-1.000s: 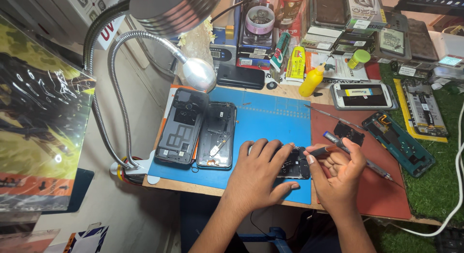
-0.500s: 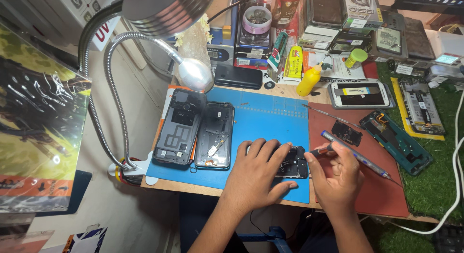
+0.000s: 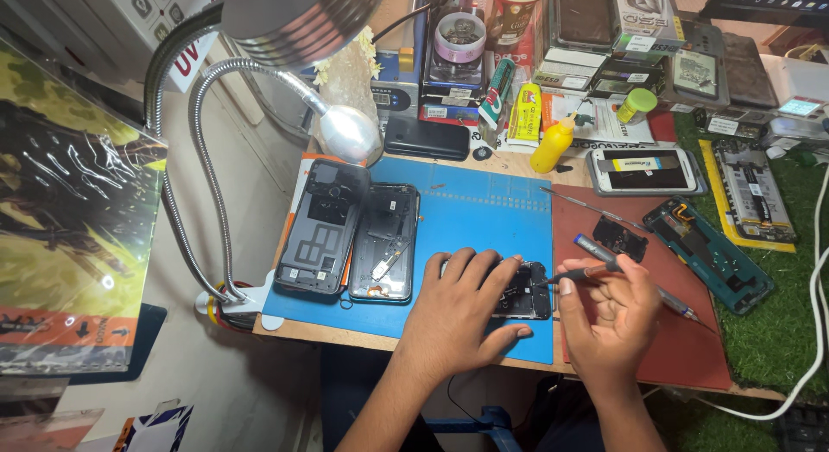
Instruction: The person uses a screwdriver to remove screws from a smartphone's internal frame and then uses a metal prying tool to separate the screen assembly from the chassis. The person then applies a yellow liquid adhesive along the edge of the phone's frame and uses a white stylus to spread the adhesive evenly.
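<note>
Phone board [image 3: 522,292] pinned flat under left hand [image 3: 462,314]; right hand [image 3: 609,318] grips screwdriver [image 3: 596,266], tip at board's right edge. Looks mid-unscrewing; next needs steady tip, light twist.

Cluttered wooden workbench [image 3: 363,335] under gooseneck lamp [image 3: 298,16].

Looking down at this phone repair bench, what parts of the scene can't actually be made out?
Head view only:
- The black phone part on the blue mat: largely covered by the left hand.
- The tip of the screwdriver in the right hand: too small to tell whether it touches the part.
- The lamp head: cut off by the top edge.
- The boxes at the back: contents hidden.
</note>
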